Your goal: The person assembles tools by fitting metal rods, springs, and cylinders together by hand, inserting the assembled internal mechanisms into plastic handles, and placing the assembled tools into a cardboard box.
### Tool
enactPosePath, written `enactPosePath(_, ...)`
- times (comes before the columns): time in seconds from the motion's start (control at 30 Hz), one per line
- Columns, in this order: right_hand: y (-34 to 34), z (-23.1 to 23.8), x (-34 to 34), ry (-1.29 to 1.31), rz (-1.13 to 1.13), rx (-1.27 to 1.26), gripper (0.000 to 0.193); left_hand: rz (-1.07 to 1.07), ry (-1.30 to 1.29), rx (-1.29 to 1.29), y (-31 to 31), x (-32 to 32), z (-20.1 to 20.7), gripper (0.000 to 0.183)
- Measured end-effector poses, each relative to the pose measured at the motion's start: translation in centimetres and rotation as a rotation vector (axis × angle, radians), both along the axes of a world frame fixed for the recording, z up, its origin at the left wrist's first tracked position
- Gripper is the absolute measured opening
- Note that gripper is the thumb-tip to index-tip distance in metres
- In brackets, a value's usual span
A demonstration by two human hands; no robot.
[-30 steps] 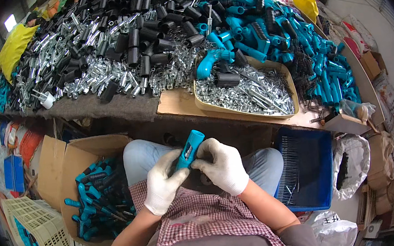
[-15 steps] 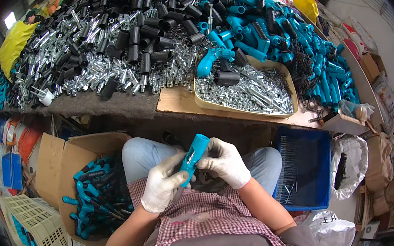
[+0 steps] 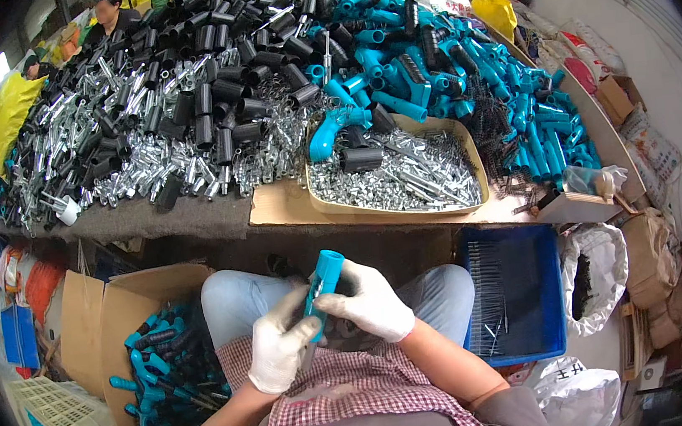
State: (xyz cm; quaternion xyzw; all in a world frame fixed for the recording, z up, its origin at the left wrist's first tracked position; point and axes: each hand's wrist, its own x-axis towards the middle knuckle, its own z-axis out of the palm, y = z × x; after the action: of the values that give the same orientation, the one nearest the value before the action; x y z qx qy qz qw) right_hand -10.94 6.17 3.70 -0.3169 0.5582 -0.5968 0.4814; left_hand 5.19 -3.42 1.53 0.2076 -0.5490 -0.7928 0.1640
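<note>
Above my lap I hold a teal plastic handle-shaped housing [image 3: 328, 270], tilted, with its round upper end pointing away from me. A slot in its side shows something metallic inside, too small to make out. My left hand [image 3: 279, 345], in a white glove, is closed round the lower part. My right hand [image 3: 365, 303], also gloved, grips the upper part, its thumb pressed to the side by the slot and its other fingers behind. On the bench ahead, a cream tray [image 3: 332, 209] holds small metal parts, metal rods, a black sleeve and a curved teal handle.
Black sleeves [image 3: 204, 115] and metal parts heap the bench, with teal housings [image 3: 535, 140] at right. A carton [image 3: 89, 326] of teal-and-black tools stands left, beside a cream crate [image 3: 65, 413]. On the right are a blue bin [image 3: 528, 301] of thin rods and a white sack [image 3: 619, 265]. Two people sit beyond.
Both hands and the housing have shifted slightly left and lower in the picture. My right thumb now lies across the housing's side. The whole view has also shifted a little.
</note>
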Motion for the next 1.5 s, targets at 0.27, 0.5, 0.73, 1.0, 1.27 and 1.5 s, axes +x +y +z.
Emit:
enactPosePath(0.27, -3.5, 4.4, -7.0, 1.266, -0.137, 0.02, 0.027, 0.07, 0.137, 0.194, -0.7, -0.2, 1.6, 0.057)
enactPosePath(0.5, -7.0, 4.3, -17.2, 1.715, -0.194, 0.085, 0.034, 0.07, 0.117, 0.165, -0.1, 0.3, 1.9, 0.057)
enactPosePath(0.73, -5.6, 7.1, -16.6, 1.908, -0.068, 0.107, 0.031, 0.055, 0.1, 0.188, -0.1, 0.3, 1.6, 0.057)
enactPosePath(1.0, -0.3, 3.7, -10.6, 0.079, -0.247, -0.222, 0.05, 0.02, 0.088, 0.079, -0.2, 0.2, 1.9, 0.056)
enactPosePath(1.27, 0.5, -1.5, -2.2, -0.598, -0.205, -0.529, 0.077, -0.183, -0.029, -0.018, 0.0, -0.1, 2.3, 0.054)
enactPosePath(1.5, 0.8, -1.9, -1.6, -0.654, -0.157, -0.602, 0.065, -0.192, -0.111, -0.062, 1.2, -0.5, 2.5, 0.041)
